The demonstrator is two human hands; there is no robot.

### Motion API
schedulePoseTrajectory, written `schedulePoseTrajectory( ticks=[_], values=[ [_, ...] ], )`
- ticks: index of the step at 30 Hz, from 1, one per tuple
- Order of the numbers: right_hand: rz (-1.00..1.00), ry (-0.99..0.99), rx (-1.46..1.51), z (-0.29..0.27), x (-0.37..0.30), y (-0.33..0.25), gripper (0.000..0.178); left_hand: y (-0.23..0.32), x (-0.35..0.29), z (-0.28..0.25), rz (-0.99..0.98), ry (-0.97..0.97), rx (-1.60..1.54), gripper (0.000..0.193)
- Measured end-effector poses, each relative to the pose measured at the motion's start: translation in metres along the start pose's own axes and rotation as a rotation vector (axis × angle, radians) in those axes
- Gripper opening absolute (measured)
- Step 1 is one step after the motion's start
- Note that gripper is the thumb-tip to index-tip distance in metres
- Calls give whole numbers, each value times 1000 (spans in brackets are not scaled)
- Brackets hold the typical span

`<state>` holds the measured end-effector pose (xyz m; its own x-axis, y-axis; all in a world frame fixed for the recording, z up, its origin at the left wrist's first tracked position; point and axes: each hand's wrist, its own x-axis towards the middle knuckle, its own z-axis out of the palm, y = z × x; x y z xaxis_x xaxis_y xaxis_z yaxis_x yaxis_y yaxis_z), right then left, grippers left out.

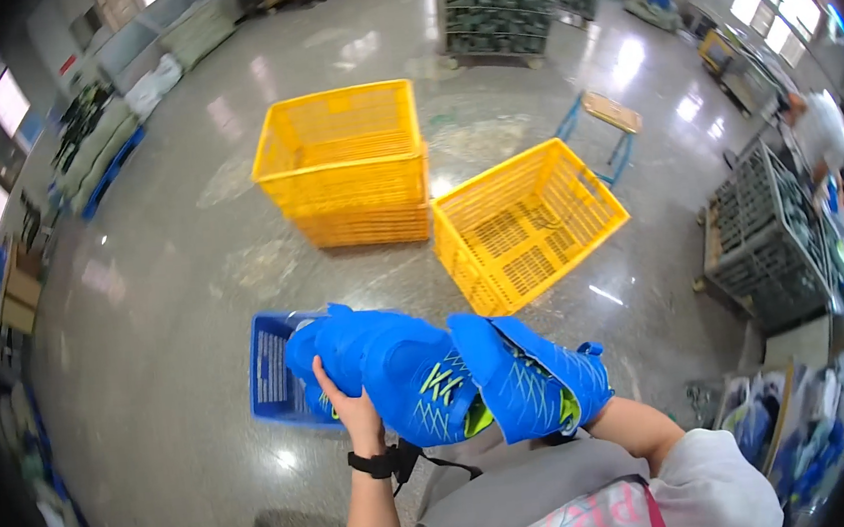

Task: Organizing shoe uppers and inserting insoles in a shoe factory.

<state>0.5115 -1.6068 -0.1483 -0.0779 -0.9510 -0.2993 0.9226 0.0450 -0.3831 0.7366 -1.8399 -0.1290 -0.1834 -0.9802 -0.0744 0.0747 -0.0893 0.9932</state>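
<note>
A long row of blue shoe uppers [418, 384], nested into each other, lies across in front of my body. Some carry yellow-green laces and lining. My left hand [358, 410] grips the left part of the row, thumb up along its near side and the other fingers hidden behind it. At the right end, my right forearm [637, 425] reaches in under the uppers; the hand itself is hidden by them. Below the row's left end, a blue basket [264, 383] stands on the floor, partly covered, and what lies in it is mostly hidden.
Ahead stand stacked yellow crates [345, 185] and a tilted yellow crate [529, 229]. Behind is a wooden-topped stool [612, 111]. Filled cage carts stand at the back and a cage cart [771, 233] at right, beside a person [817, 134]. Sacks [106, 146] line the left.
</note>
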Motion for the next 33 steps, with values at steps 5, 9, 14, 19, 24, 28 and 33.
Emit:
schedulePoseTrajectory(
  ticks=[5,9,14,19,24,28,33],
  values=[
    [-162,7,35,-13,-44,-29,78,10,-13,72,112,-185,100,79],
    [-258,-29,-20,-14,-88,-63,79,2,-19,138,158,-300,167,81],
    [-564,335,-1206,17,-166,-108,36,9,-59,247,219,-578,15,88],
    [-1109,371,-1572,-9,-217,-112,24,45,-121,364,336,-882,-264,98],
    [-1067,448,-1432,-5,-287,-133,24,44,-175,413,401,-1047,-357,108],
    [-936,795,-1732,14,-329,-166,30,28,-194,450,271,-973,-397,115],
    [-1323,497,-1819,-29,-331,-194,20,17,-212,519,216,-1074,-433,117]
  ],
)
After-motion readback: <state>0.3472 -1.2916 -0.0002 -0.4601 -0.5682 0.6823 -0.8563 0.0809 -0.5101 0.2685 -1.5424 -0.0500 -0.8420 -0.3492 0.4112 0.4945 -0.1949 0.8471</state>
